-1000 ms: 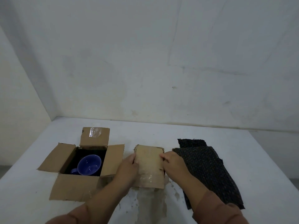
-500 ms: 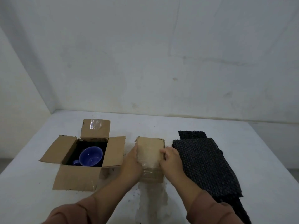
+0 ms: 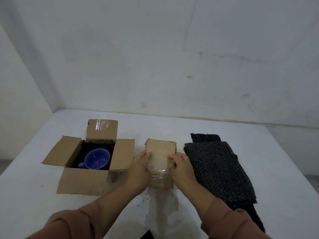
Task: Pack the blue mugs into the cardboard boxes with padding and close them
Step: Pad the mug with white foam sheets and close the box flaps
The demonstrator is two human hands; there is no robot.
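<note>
White table (image 3: 224,135), top scuffed and stained near the front edge, set against a pale wall. Directly on it, left to right: open cardboard box (image 3: 82,180) w/ all four flaps spread out, clear tape on the far flap; closed cardboard box (image 3: 161,150) at centre, just beside the open one's right flap, taped over the top; stack of black bubble-wrap sheets (image 3: 217,169) on the right, near the closed box, one sheet poking out behind at the far end. A pale translucent sheet (image 3: 162,207) lies flat in front of the closed box, running to the near edge.
</note>
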